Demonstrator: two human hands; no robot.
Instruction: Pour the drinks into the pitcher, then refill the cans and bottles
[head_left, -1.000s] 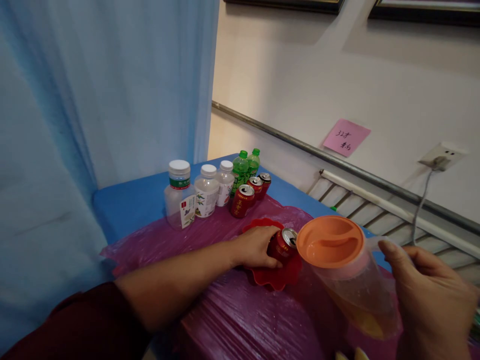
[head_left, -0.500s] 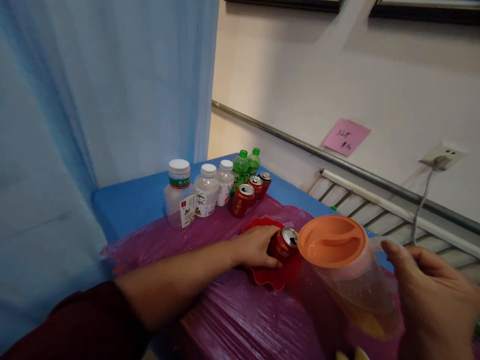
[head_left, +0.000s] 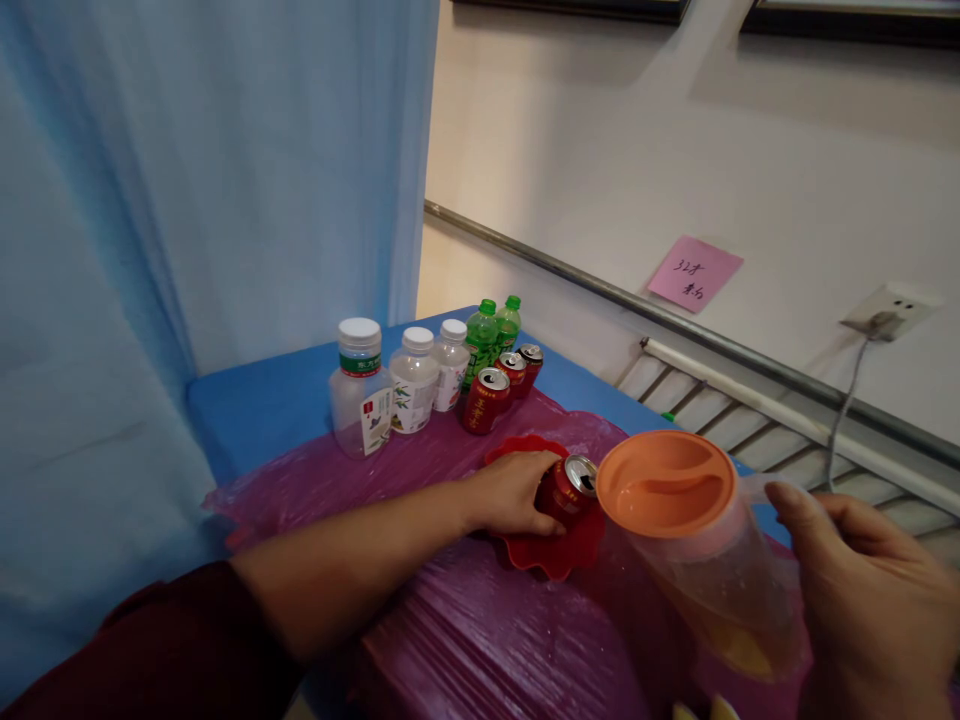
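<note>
Just right of centre in the lower half of the frame, your left hand grips a red metal drink can over a red, wavy-edged dish. At lower right, your right hand is closed on the handle of a clear plastic jug with a round orange lid. The jug's long axis slants from lower right up to the left, its lid edge beside the can's open top; whether they touch, you cannot tell.

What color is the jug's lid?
The lid is orange, seen best in the head view.
</note>
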